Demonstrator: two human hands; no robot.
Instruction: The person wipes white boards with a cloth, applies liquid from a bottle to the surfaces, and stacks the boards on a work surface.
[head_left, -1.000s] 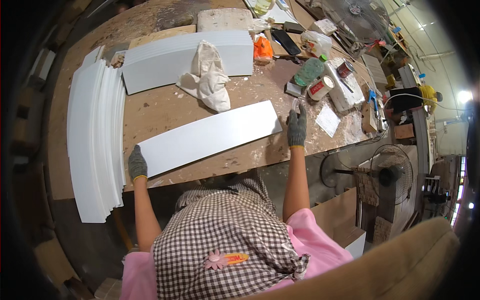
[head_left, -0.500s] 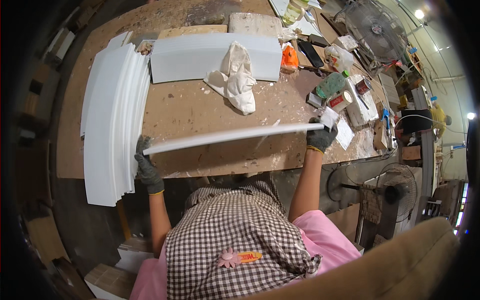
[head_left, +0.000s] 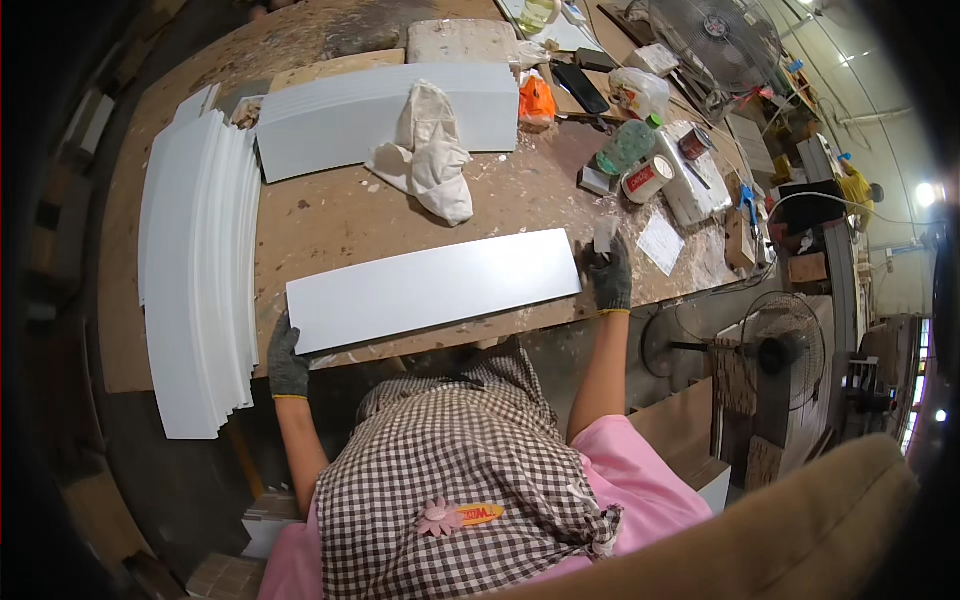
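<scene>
A long white board [head_left: 435, 290] lies face up along the near edge of the worktable. My left hand [head_left: 288, 358], in a dark grey glove, grips its left end by the near corner. Just off the board's right end is my right hand [head_left: 608, 275], gloved the same way. Its fingers are closed on a small whitish pad [head_left: 605, 236], too small to tell whether it is folded paper or cloth. Beyond the board a cream cloth [head_left: 432, 160] lies crumpled, partly over a stack of white boards [head_left: 330, 115]. Another stack of white boards [head_left: 195, 270] stands to the left.
The worktable [head_left: 340, 220] is brown and stained. At its right are a green bottle [head_left: 627, 148], a can [head_left: 648, 178], a paper sheet [head_left: 660, 243], a white block [head_left: 700, 200], a phone [head_left: 580, 88] and an orange bag [head_left: 536, 100]. A fan [head_left: 715, 40] stands at the far right.
The board, held on edge between both hands before, now lies flat on the table, its white face up. My right hand has come off its end, keeping the whitish pad. The view has shifted slightly.
</scene>
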